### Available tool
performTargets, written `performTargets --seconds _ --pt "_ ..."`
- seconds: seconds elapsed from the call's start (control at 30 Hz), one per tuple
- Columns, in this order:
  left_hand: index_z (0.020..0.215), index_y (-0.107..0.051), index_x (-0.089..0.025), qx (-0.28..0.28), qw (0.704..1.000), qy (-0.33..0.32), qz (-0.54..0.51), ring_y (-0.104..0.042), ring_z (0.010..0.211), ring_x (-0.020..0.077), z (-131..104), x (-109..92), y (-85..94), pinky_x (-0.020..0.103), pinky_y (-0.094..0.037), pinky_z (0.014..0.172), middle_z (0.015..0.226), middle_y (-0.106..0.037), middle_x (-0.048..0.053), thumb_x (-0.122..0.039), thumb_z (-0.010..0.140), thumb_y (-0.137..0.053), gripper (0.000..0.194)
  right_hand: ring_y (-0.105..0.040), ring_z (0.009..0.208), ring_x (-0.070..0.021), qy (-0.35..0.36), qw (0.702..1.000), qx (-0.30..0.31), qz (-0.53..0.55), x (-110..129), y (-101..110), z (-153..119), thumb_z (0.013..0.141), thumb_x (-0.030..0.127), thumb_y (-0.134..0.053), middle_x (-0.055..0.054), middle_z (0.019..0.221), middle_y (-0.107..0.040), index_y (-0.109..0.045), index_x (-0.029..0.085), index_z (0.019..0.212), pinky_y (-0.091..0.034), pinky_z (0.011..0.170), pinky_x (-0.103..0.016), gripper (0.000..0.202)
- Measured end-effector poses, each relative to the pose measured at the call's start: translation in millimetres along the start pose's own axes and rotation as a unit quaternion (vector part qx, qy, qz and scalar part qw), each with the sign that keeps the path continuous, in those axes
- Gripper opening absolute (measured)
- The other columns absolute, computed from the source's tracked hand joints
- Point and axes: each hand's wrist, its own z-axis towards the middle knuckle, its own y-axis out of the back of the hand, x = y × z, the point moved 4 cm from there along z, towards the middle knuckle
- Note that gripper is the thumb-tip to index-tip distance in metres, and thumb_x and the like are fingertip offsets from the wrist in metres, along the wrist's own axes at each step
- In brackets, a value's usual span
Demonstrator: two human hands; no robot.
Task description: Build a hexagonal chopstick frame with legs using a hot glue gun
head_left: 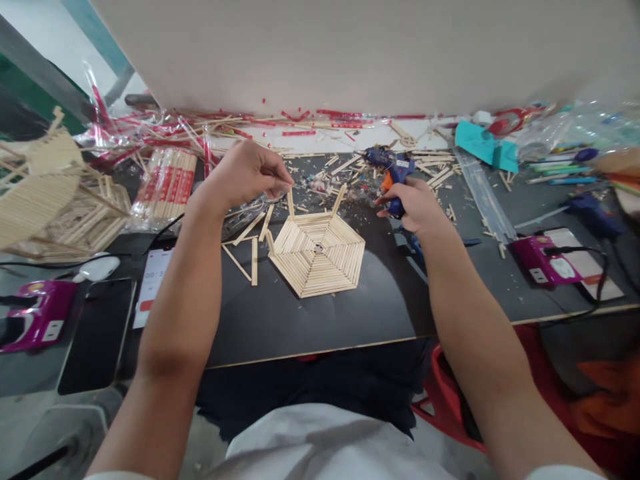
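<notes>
A flat hexagon of pale wooden sticks [318, 257] lies on the dark table [320, 323], with short upright sticks at its back corners and left corner. My left hand [257, 173] pinches the top of the upright stick [291, 203] at the back left corner. To the right of the hexagon, my right hand [407, 200] is wrapped round a blue glue gun [399, 172] with an orange trigger. The gun's nozzle points left, over scraps behind the hexagon. Several loose sticks [255, 261] lie just left of the hexagon.
Stick structures [45, 193] and wrapped stick bundles [165, 180] stand at the left. Phones [97, 337] and purple power adapters [545, 260] lie at both sides. Scraps, clear sleeves [483, 190], pens [563, 170] and another blue glue gun [595, 215] are beyond. Cables cross the table.
</notes>
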Motion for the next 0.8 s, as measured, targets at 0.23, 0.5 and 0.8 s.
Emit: performTargets --seconds 0.23,0.5,0.8 --pt "0.085 -0.079 -0.014 -0.011 1.000 -0.004 -0.003 -0.070 0.069 0.0186 3.8 5.7 -1.2 0.030 -0.057 0.072 0.068 -0.071 0.004 -0.030 0.078 -0.079 0.018 -0.055 0.053 -0.0103 0.058 0.997 -0.028 0.046 0.8 4.5 5.1 0.063 0.022 -0.071 0.005 0.069 -0.059 -0.055 0.024 0.074 -0.054 0.050 -0.026 0.020" --pt "0.088 -0.079 -0.012 0.001 1.000 0.011 -0.009 -0.067 0.069 0.0155 -0.9 -3.7 0.0 0.029 -0.056 0.072 0.068 -0.071 0.003 -0.024 0.080 -0.077 0.014 -0.043 0.045 -0.0124 0.217 0.963 -0.159 -0.010 17.0 26.4 -34.6 0.070 0.067 -0.082 0.007 0.058 -0.046 -0.049 0.028 0.080 -0.040 0.042 -0.031 0.051" --pt "0.085 -0.077 -0.015 -0.001 1.000 0.012 -0.008 -0.067 0.069 0.0152 -1.9 -8.1 -0.1 0.029 -0.056 0.073 0.070 -0.072 0.002 -0.029 0.079 -0.079 0.016 -0.052 0.046 -0.0193 0.166 0.949 0.027 -0.265 29.8 -6.7 9.6 0.076 0.049 -0.079 0.002 0.051 -0.048 -0.048 0.028 0.073 -0.048 0.051 -0.041 0.038"
